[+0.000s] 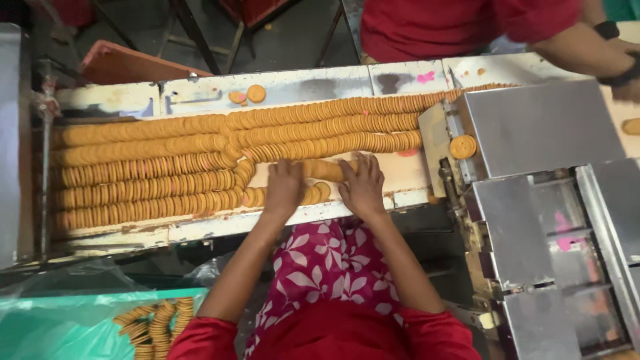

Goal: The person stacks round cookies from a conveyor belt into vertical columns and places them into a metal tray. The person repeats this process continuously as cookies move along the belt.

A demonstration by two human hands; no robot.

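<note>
Between the left hand and right hand, a biscuit stack sits clamped.

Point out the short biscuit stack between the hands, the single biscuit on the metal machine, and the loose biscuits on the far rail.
short biscuit stack (325,169), head view, middle of stack.
single biscuit (463,147), head view, face.
loose biscuits (256,93), head view, larger biscuit's face.

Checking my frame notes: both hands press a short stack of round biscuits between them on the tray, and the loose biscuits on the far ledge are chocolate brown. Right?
Not quite. The head view shows the left hand and right hand squeezing a short biscuit stack on the tray, as you say. But the loose biscuits on the far ledge are golden orange-tan like the rest, not chocolate brown.
</note>
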